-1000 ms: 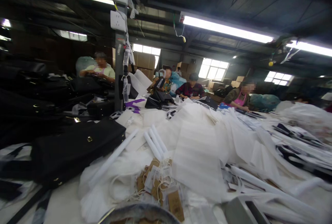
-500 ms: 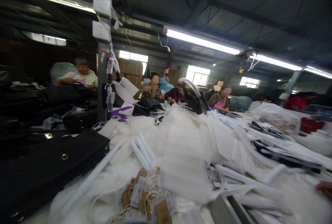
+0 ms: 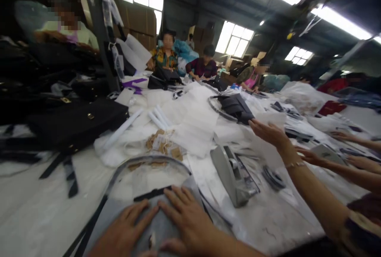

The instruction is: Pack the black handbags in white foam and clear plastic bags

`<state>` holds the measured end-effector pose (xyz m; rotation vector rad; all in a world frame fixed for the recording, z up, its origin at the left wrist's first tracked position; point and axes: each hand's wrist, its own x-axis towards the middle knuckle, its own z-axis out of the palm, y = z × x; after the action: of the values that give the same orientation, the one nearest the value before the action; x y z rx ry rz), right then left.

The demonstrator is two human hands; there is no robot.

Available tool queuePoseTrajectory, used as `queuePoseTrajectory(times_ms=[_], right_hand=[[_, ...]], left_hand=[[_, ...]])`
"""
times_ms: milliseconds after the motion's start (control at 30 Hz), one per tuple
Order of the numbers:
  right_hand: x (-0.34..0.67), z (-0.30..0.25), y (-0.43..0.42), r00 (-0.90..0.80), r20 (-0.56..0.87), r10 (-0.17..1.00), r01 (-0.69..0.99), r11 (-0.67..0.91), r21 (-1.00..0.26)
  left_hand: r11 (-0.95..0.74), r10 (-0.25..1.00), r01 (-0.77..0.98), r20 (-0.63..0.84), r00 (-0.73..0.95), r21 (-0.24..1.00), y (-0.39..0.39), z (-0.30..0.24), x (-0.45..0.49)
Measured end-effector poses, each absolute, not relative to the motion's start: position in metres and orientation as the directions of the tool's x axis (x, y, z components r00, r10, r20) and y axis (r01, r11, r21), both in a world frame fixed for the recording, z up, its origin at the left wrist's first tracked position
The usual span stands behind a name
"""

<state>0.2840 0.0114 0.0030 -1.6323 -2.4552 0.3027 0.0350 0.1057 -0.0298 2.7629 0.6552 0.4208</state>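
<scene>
A grey handbag [image 3: 102, 213] lies flat at the bottom of the view, its long curved handle [image 3: 145, 158] looping away from me. My left hand [image 3: 126, 229] rests on the bag with its fingers extended. Beside it, my right hand [image 3: 187, 219] is also spread flat on the bag, its fingertips near a dark strip [image 3: 151, 193] at the top edge. The two hands nearly touch. A small light metal-looking piece [image 3: 152, 241] shows between them. Much of the bag is hidden under the hands.
A tape dispenser [image 3: 230, 173] stands to the right, brown tags [image 3: 163, 142] beyond the handle. A black bag [image 3: 86, 120] lies left. From the right, a co-worker's hand [image 3: 268, 132] reaches to a dark bag [image 3: 236, 108]. White wrapping sheets [image 3: 193, 118] cover the middle.
The view has tilted down. My two hands and the grey bag are now visible at the bottom. The co-worker's arm now extends in from the right, and the dark handled bag now lies lower.
</scene>
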Motion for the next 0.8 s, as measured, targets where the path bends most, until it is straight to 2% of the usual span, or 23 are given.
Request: queuePoseTrajectory(times_ms=[67,167,367,500,633,800], right_hand=[[0.283,0.011,0.006,-0.361,0.007,0.933,0.877,0.342,-0.336],[0.281,0.015,0.005,-0.355,-0.005,0.935,0.879,0.332,-0.343],[0.277,0.008,0.004,-0.371,0.057,0.927,0.894,0.374,-0.247],[0.276,0.007,-0.001,-0.356,0.061,0.932,0.906,0.361,-0.223],[0.276,0.018,0.001,-0.343,0.024,0.939,0.906,0.338,-0.256],[0.27,0.043,0.043,-0.279,-0.093,0.956,0.929,0.244,-0.28]], left_hand=[[-0.831,0.518,0.464,0.12,0.847,0.307,0.095,-0.019,0.03],[-0.879,0.424,0.398,0.051,0.904,0.263,0.08,-0.003,0.024],[-0.912,0.396,0.376,0.109,0.912,0.165,0.068,-0.01,0.019],[-0.908,0.403,0.385,0.093,0.91,0.167,0.068,-0.014,0.02],[-0.892,0.425,0.416,0.015,0.905,0.176,0.066,-0.008,0.023],[-0.874,0.445,0.438,-0.011,0.895,0.21,0.065,-0.006,0.026]])
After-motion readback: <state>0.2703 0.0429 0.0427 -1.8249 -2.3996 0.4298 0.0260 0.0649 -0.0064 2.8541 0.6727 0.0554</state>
